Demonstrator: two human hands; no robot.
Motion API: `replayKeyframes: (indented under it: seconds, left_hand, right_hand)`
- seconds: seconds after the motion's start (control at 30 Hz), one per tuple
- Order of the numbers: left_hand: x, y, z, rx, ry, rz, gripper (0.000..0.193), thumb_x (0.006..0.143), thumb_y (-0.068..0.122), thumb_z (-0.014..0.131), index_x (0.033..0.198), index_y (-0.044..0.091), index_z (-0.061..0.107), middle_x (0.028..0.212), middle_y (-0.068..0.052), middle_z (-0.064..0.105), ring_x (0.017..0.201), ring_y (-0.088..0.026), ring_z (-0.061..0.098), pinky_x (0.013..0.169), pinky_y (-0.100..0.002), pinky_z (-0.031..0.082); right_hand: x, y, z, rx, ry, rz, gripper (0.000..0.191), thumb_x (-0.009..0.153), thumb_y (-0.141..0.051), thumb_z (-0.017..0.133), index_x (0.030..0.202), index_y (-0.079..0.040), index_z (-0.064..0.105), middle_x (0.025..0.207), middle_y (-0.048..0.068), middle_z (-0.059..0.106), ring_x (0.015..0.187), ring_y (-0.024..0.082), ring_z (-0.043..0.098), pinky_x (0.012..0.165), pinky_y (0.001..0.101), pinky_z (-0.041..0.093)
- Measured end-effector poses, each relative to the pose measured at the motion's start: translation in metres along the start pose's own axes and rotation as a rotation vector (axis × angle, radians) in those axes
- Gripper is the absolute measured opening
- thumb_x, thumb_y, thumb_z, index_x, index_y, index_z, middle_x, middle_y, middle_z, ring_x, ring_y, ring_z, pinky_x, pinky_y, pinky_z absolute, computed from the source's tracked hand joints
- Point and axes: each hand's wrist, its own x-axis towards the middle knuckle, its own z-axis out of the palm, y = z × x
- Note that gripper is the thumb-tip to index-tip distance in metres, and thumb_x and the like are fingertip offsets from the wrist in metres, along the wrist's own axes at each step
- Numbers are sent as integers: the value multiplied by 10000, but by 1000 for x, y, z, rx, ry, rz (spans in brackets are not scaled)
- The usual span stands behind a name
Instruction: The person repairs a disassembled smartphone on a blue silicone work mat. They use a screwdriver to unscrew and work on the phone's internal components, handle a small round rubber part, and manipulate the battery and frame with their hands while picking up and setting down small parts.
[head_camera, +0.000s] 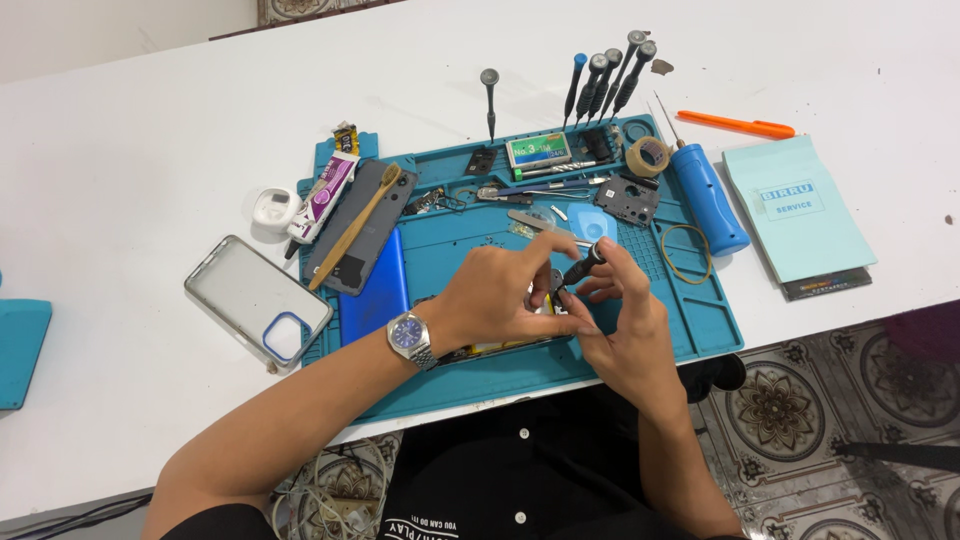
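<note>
White table (120, 150), teal work mat (700, 320) at centre frame. Left hand (490, 300) steadies an opened phone (500, 348) at lower centre; right hand (615, 300) pinches a small screwdriver (585, 265), tip down on it. Back cover (355, 225) already off, lying left; inner screws apparently in progress.

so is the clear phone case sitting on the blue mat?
No, the clear phone case lies on the white table, left of the blue mat.

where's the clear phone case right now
In the head view, the clear phone case lies on the white table, just off the teal mat's left edge, beside the blue phone.
</note>
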Motion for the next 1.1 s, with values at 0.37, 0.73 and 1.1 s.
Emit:
replayKeyframes:
  seconds: [0.37, 0.73, 1.1]
  left_hand:
    - [0, -1, 1, 24, -41, -42, 617, 797, 643, 804, 946, 94, 564, 556, 47, 594, 464, -96, 614, 466, -233, 453]
    - [0, -1, -1, 49, -43, -42, 597, 802, 645, 817, 952, 114, 590, 571, 49, 609, 480, -94, 630, 487, -232, 466]
    - [1, 0, -2, 16, 5, 7, 605, 779, 632, 803, 943, 93, 581, 559, 45, 600, 455, -104, 616, 454, -228, 449]
  right_hand:
    - [1, -1, 0, -1, -4, 9, 798, 890, 0, 784, 1519, -109, 304, 1072, 163, 664, 899, 249, 739, 741, 350, 601]
    - [0, 0, 0, 15, -14, 10, 805, 901, -7, 776, 1530, -115, 285, 1092, 165, 664, 913, 255, 747, 753, 359, 611]
    - [-1, 0, 1, -12, -16, 0, 818, 890, 4, 782, 1528, -115, 282, 1106, 179, 654, 910, 260, 745, 740, 359, 604]
